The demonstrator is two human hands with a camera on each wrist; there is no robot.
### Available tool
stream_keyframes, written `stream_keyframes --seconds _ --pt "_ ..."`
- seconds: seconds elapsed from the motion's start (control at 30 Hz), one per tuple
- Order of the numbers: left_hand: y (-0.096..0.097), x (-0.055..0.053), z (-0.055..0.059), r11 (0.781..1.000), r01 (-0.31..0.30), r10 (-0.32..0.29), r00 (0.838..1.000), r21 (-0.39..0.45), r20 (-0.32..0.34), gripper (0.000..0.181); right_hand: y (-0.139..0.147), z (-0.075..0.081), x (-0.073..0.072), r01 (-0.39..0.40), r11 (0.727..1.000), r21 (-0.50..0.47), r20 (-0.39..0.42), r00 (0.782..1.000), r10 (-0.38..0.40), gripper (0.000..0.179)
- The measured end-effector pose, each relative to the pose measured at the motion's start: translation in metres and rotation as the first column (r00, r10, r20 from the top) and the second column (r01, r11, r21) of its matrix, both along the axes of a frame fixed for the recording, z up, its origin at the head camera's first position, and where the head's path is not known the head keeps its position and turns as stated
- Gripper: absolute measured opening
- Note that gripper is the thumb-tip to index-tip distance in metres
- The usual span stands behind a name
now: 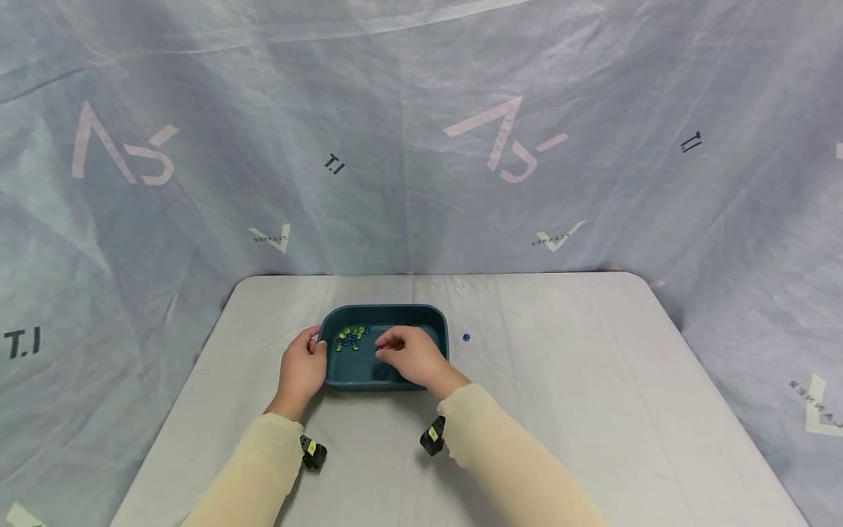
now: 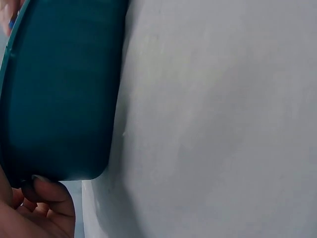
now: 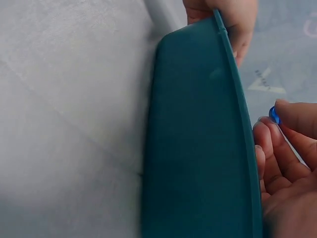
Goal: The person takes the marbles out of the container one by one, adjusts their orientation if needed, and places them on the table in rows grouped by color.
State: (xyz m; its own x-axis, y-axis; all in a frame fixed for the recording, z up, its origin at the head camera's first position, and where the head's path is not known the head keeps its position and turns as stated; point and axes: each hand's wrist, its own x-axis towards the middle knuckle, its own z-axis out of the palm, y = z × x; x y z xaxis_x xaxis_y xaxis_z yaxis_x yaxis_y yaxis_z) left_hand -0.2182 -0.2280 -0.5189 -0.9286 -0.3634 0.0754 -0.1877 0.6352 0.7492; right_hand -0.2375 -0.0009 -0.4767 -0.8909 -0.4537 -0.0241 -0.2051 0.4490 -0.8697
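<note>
A teal tray [image 1: 385,386] stands on the table. My left hand [image 1: 305,369] grips its left end, fingers and thumb at the rim. Over the inside of the tray hovers my right hand [image 1: 415,356], pinching a blue glass marble [image 3: 274,114] between thumb and fingertips; in the right wrist view it shows just above the rim. Several green and blue marbles [image 1: 350,337] lie in the tray's left half. The outer wall [image 2: 64,99] of the tray fills much of the left wrist view, with the left thumb at its corner.
One loose blue marble [image 1: 466,337] lies on the table right of the tray. A pale cloth [image 1: 593,410] covers the table. Grey printed sheeting [image 1: 408,205] hangs behind and along both sides.
</note>
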Motion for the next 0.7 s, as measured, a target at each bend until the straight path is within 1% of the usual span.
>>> stream_keyframes --seconds 0.23,0.47,0.7 --pt "0.000 0.000 0.000 1.000 0.002 -0.002 1.000 0.006 -0.004 0.035 0.017 0.002 0.005 0.022 1.000 -0.009 -0.041 0.999 -0.022 0.012" --pt "-0.001 0.001 0.001 1.000 0.017 -0.017 0.999 -0.004 -0.039 0.033 0.034 0.007 0.005 0.057 0.997 -0.060 -0.002 0.998 -0.058 0.013" --pt "-0.002 0.001 0.000 1.000 0.019 -0.019 0.999 0.005 -0.034 0.034 0.052 0.008 0.005 0.111 0.992 -0.068 -0.011 0.994 -0.112 0.014"
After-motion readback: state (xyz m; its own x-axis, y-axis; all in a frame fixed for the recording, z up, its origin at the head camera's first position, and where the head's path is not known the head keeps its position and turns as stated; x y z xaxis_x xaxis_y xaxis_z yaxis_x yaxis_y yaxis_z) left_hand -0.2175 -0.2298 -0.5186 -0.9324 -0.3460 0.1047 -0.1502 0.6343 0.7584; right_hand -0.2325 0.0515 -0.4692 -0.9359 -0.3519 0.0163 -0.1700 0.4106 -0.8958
